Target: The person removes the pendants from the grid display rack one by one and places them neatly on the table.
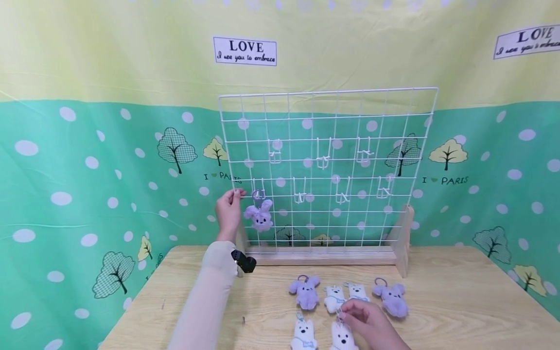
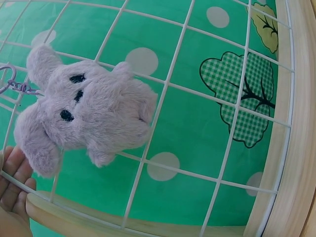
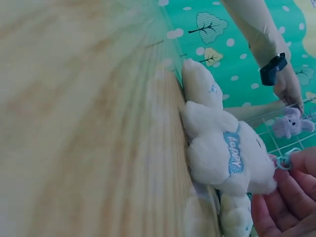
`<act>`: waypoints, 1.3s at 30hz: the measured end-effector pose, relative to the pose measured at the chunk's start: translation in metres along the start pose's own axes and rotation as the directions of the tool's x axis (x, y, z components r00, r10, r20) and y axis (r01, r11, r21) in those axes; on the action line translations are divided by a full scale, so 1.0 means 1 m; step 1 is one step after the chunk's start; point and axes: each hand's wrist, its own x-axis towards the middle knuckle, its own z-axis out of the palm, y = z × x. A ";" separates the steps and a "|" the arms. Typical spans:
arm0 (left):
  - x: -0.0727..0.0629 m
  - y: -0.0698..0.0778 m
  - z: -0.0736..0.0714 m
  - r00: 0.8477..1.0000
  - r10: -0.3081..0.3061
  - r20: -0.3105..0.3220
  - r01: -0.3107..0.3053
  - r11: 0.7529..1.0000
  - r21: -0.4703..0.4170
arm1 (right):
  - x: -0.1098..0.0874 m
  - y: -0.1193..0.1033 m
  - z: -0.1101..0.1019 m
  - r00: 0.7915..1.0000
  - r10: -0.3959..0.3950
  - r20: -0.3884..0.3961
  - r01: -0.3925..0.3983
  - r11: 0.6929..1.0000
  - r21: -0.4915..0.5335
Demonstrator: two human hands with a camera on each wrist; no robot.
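My left hand (image 1: pixel 228 214) holds the left edge of a white wire grid rack (image 1: pixel 334 91); its fingers (image 2: pixel 17 170) reach behind the wire in the left wrist view. Beside it a purple plush rabbit keychain (image 1: pixel 261 219) hangs by its ring from a lower-row hook at the far left. Low in the head view, my right hand (image 1: pixel 372 323) pinches the light-blue ring (image 3: pixel 284 162) of a white plush dog keychain (image 3: pixel 217 148). That dog has a blue "HAPPY" patch and is at the tabletop; whether it touches the wood is unclear.
Two purple plush keychains, one left (image 1: pixel 306 293) and one right (image 1: pixel 393 299), lie on the wooden table (image 1: pixel 459 291). Several more white plush dogs (image 1: pixel 304 334) lie between and in front. Hooks (image 1: pixel 323 160) stick out from the grid in two rows. A wooden stand (image 1: pixel 323 256) supports it.
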 end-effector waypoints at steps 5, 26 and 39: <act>0.000 0.001 0.000 1.000 -0.011 -0.003 0.011 1.000 -0.004 | 0.010 0.003 0.001 0.999 -0.046 -0.017 0.046 0.999 -0.011; 0.001 0.000 0.001 1.000 -0.015 -0.007 0.015 1.000 0.002 | 0.022 0.010 0.008 0.996 -0.060 -0.063 0.055 0.996 -0.073; 0.001 0.000 0.001 1.000 -0.012 -0.011 0.012 1.000 0.004 | 0.024 0.008 0.007 0.998 -0.039 -0.057 0.039 0.999 -0.004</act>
